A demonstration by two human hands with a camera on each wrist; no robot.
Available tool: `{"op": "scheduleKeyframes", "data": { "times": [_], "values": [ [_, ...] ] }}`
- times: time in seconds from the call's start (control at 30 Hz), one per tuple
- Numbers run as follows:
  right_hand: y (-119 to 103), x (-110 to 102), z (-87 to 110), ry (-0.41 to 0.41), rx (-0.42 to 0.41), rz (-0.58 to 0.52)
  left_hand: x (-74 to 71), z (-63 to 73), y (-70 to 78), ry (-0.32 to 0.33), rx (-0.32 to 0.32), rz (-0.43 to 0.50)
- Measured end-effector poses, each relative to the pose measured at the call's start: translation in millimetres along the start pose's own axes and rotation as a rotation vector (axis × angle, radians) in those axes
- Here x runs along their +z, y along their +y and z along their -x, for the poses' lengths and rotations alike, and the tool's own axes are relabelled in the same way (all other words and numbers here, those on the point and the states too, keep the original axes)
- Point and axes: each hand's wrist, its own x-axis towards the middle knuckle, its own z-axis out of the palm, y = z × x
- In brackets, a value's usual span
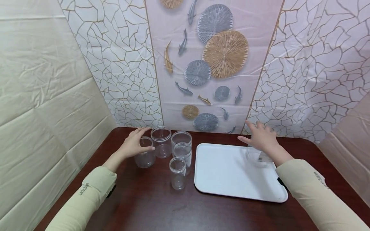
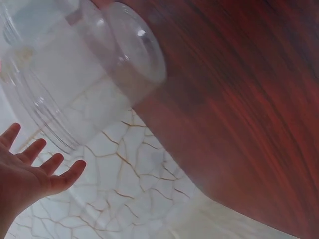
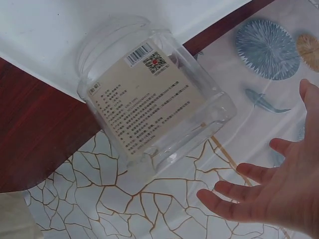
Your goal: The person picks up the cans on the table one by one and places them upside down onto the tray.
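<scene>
1. Dark red-brown wood-grain table (image 1: 162, 210), backed by a printed backdrop (image 1: 199, 72) of koi and round leaf motifs between gold-cracked panels; cream cloth (image 1: 46, 106) on both sides.
2. Left hand (image 1: 134, 143): fingers and thumb spread. Nearest item, clear wide-mouthed jar (image 1: 145, 159), stands upright under the palm, its threaded rim close to the fingertips; contact cannot be told.
3. Right hand (image 1: 261, 138): fingers spread, thumb apart, raised at the labelled clear jar (image 3: 149, 99), whose walls lie beside the fingers with a gap in the wrist view. Paper label with barcode and QR code.
4. White rectangular tray (image 1: 222, 173), rounded corners, raised rim. Labelled jar at its far right corner; tray floor extends leftward and toward the viewer from it.
5. Table edges: left edge near the wide-mouthed jar, back edge along the backdrop. Wood stretches toward the viewer in front of jars and tray.
6. Large clear jar (image 1: 161, 144), just right of and behind the wide-mouthed jar, hemming that side.
7. Back-right clear jar (image 1: 181, 136), partly behind medium clear jar (image 1: 182, 154).
8. Slim clear jar (image 1: 177, 175), foremost, left of the tray.
</scene>
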Motion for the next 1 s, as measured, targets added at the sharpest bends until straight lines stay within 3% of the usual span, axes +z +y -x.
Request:
{"op": "scheduleKeyframes", "data": {
  "times": [0.27, 0.6, 1.0],
  "values": [
    [-2, -1, 0.0, -0.019, -0.007, 0.003, 3.4, -3.6, 23.0, 0.008, 0.040, -0.027],
    [1, 3, 1.2, -0.039, 0.012, 0.007, 0.6, -4.3, 7.3, -0.065, -0.052, -0.088],
    [4, 6, -1.9, -0.039, -0.008, -0.002, 0.7, -22.9, 16.6, -0.115, -0.031, -0.093]
  ]
}}
